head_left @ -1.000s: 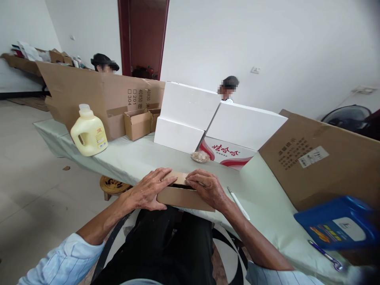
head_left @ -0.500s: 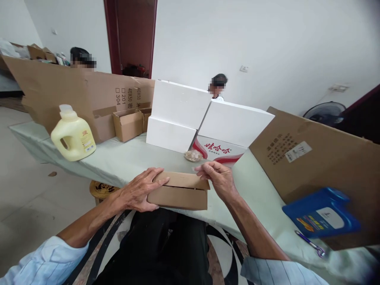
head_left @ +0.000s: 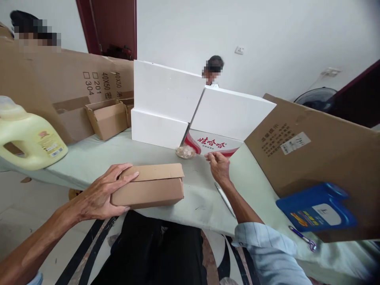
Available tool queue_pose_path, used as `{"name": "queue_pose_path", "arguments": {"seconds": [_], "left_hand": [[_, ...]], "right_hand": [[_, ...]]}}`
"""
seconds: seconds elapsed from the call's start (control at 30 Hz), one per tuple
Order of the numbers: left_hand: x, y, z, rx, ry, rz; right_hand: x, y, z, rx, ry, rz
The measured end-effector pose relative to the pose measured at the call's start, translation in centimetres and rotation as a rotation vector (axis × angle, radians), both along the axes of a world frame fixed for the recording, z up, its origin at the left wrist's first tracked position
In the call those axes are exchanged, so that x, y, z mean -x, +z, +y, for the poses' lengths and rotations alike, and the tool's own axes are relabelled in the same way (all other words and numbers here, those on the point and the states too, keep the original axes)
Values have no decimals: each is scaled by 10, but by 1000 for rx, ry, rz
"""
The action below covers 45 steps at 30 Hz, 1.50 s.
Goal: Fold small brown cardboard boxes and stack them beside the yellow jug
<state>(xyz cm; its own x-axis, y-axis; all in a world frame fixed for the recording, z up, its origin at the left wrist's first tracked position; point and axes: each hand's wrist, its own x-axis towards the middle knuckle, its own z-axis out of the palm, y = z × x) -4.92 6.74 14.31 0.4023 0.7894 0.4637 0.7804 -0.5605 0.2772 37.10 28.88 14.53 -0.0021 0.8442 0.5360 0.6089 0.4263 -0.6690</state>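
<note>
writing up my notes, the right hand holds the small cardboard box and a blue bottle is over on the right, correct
Wrong hand: in the head view, the left hand holds the small cardboard box; the blue bottle is on the right.

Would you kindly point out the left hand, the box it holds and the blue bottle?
Left hand (head_left: 102, 192): head view, on the back of the hand.
Box (head_left: 150, 193): head view, on the side facing the wearer.
Blue bottle (head_left: 305, 206): head view, on its front.
</note>
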Motion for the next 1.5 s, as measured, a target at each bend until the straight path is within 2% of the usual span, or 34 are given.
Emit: {"name": "queue_pose_path", "arguments": {"seconds": [0.23, 0.37, 0.57, 0.77, 0.93, 1.07, 1.13, 1.23, 1.37, 1.43, 1.5], "left_hand": [[-12, 6, -3, 31, 30, 7], [-12, 6, -3, 38, 57, 25], [-10, 3, -2, 37, 37, 27], [-10, -4, -6, 54, 77, 3], [-14, 0, -10, 81, 96, 9], [-17, 2, -14, 108, 120, 13], [-9, 1, -11, 114, 128, -12], [19, -3, 4, 89, 184, -44], [63, -1, 41, -56, 351, 23], [71, 4, 56, -125, 408, 92], [64, 10, 63, -166, 407, 208]], "right_hand": [[22, -33, 75, -88, -107, -341], [28, -54, 96, -123, -85, -483], [26, -83, 95, -163, 1, -617], [23, -94, 92, -185, 65, -656], [20, -101, 98, -166, 89, -546], [19, -111, 105, -139, 38, -467], [21, -115, 106, -126, 11, -442], [28, -121, 104, -93, -33, -424], [43, -125, 103, 8, -70, -458], [47, -125, 105, 33, -75, -473], [47, -122, 104, 43, -80, -478]]}}
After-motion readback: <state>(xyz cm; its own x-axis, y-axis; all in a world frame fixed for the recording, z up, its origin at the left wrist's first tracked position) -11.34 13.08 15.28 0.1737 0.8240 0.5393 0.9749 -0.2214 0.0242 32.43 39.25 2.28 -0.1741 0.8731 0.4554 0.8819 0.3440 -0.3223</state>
